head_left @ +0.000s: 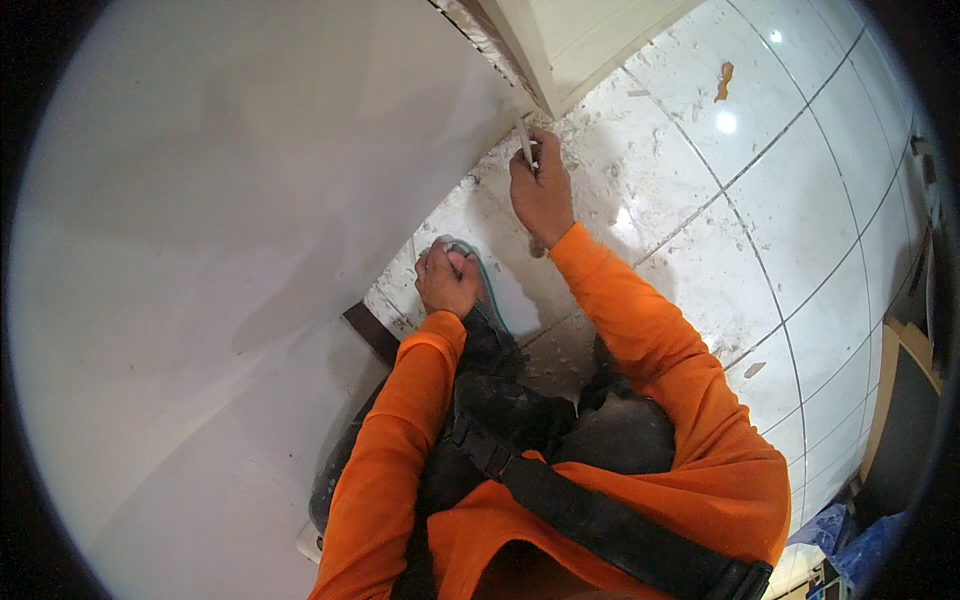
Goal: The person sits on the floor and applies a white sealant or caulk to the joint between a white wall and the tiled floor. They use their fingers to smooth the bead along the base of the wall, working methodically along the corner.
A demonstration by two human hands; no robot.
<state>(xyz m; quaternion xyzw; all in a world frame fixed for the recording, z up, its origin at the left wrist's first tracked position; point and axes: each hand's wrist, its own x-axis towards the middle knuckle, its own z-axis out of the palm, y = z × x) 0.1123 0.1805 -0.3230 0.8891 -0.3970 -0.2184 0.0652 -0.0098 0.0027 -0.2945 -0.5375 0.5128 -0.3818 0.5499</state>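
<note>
My right hand [543,195] is closed round a thin, pale, blade-like tool [524,140]. Its tip points at the foot of the cream door frame [548,85], where wall and floor meet. A brownish end, perhaps the tool's handle, shows below the wrist; the exact kind is unclear. My left hand [447,283] is low by the wall, beside the front of my sandalled foot, with its fingers curled. Something whitish shows at those fingertips, too small to name. The sandal [487,285] has a green-edged sole.
A broad white wall [230,200] fills the left. White floor tiles [740,260] with dark joints carry crumbs and dust near the frame. An orange-brown scrap [723,82] lies further off. At the right edge are a dark board with a tan edge [900,400] and blue plastic [865,550].
</note>
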